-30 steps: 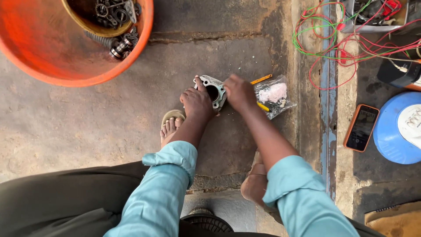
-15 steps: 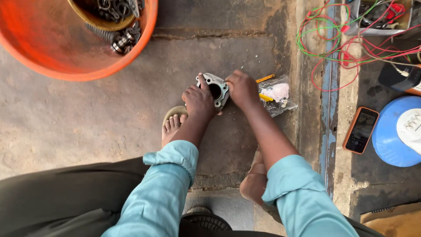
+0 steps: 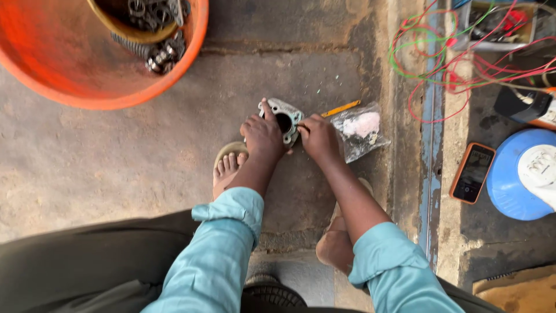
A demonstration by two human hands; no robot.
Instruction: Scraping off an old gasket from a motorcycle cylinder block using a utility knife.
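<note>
a: where was the metal part?

b: the grey metal casting (image 3: 285, 119) with the round bore sat on the concrete floor (image 3: 116, 162), just ahead of the person's sandalled foot (image 3: 227, 168). the left hand (image 3: 262, 134) lay over its near-left side, thumb up along the edge – its grip was closed on the casting.

a: and the other hand?

b: the right hand (image 3: 320, 138) was just to the right of the casting, its grip closed narrow on a tool with a yellow handle (image 3: 340, 108) that stuck out up and to the right. the tool's tip pointed at the casting's rim, though i couldn't tell if it touched.

a: what lay around them?

b: a clear plastic bag (image 3: 360, 130) with something pink inside lay just right of the right hand, under the yellow handle. an orange tub (image 3: 110, 93) of dark metal parts stood at the upper left, well apart. further right – a tangle of red and green wires (image 3: 431, 64), a phone in an orange case (image 3: 472, 173) and a blue round lid (image 3: 509, 185).
</note>
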